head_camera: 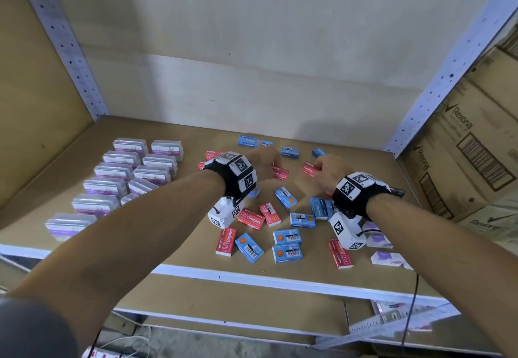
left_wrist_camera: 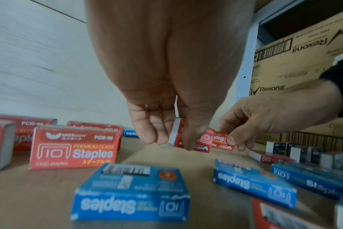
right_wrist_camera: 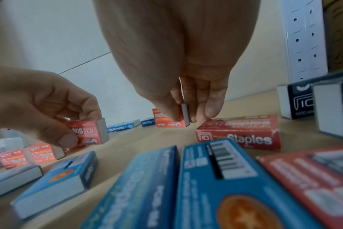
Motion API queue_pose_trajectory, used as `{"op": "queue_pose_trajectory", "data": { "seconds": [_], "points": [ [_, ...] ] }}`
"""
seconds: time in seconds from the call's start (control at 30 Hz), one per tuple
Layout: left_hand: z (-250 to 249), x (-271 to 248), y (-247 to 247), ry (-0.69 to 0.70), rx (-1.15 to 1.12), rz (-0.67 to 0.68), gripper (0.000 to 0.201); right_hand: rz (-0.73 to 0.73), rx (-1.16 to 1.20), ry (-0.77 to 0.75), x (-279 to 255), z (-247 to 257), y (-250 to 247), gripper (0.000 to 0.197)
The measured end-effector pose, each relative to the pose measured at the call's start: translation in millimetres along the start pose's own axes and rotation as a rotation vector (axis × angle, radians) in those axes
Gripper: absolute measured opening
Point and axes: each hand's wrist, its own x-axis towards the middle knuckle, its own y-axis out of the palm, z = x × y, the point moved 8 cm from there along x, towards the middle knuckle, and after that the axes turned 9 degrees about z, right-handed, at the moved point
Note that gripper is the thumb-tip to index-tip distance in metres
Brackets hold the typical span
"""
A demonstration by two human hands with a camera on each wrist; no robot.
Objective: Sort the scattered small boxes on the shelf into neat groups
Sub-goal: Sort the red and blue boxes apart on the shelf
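Red and blue staple boxes lie scattered over the brown shelf board (head_camera: 302, 271). My left hand (head_camera: 267, 158) reaches to the back middle and pinches a red staple box (head_camera: 281, 173) that stands on the board; in the left wrist view the fingers (left_wrist_camera: 157, 134) and thumb grip this red box (left_wrist_camera: 205, 139) by its sides. A little to the right, my right hand (head_camera: 326, 167) pinches another red staple box (head_camera: 308, 167), seen between thumb and fingers as the red box (right_wrist_camera: 162, 119) in the right wrist view. Several blue staple boxes (head_camera: 287, 244) lie nearer the front.
Clear plastic cases with purple labels (head_camera: 112, 184) stand in two rows at the left. Rexona cartons (head_camera: 471, 147) fill the bay at the right behind a perforated upright (head_camera: 437, 86). Dark staple boxes (right_wrist_camera: 300, 100) stand at the right. The white front edge (head_camera: 252, 273) runs below.
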Motion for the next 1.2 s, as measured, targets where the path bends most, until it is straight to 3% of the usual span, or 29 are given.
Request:
{"op": "queue_pose_trajectory", "data": {
  "seconds": [0.33,0.53,0.7,0.8,1.1,1.2],
  "points": [
    [17.6,-52.8,-43.6,0.025,-0.034,-0.044,0.02,-0.046,0.163,-0.126,-32.5,41.6,-26.1,0.014],
    [52.1,-88.1,-55.0,-0.041,-0.006,-0.082,0.024,0.016,0.207,-0.309,-56.1,95.6,-21.3,0.013],
    [76.7,-110.0,-45.1,-0.107,-0.004,-0.088,0.026,0.084,0.138,-0.351,-71.0,133.9,-1.8,0.013],
    [90.4,-117.2,-33.2,-0.15,-0.025,-0.096,0.028,0.085,0.095,-0.425,-78.5,155.4,9.7,0.029],
    [96.4,-122.2,-7.5,-0.154,0.04,-0.126,0.022,0.198,0.064,-0.392,-76.7,173.8,42.0,0.016],
    [101.4,-121.5,-3.4,-0.127,0.053,-0.127,0.022,0.176,0.089,-0.41,-75.4,174.3,44.1,0.009]
  ]
}}
